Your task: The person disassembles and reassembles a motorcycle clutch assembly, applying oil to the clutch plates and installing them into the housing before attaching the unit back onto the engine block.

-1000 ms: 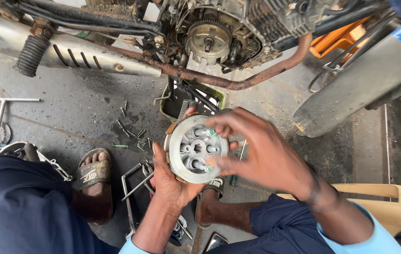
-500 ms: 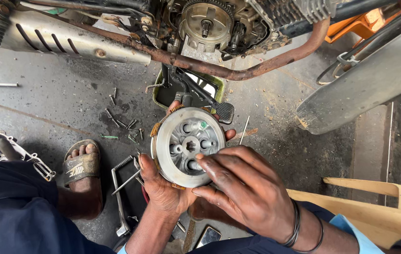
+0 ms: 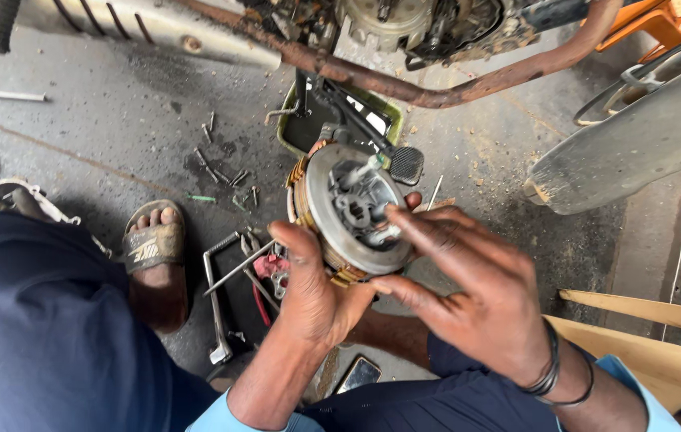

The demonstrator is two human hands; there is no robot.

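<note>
The left hand point(image 3: 316, 292) grips the round grey metal clutch assembly point(image 3: 350, 210) by its rim, fingers closed; the right hand point(image 3: 476, 292), fingers spread, touches its face above the littered concrete floor point(image 3: 116, 120).

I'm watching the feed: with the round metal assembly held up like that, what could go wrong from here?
The clutch assembly sits tilted in the left hand alone, so it might slip onto the foot. The right hand fingertips probe its centre, where small parts could drop among the loose bolts on the gritty floor.
</note>
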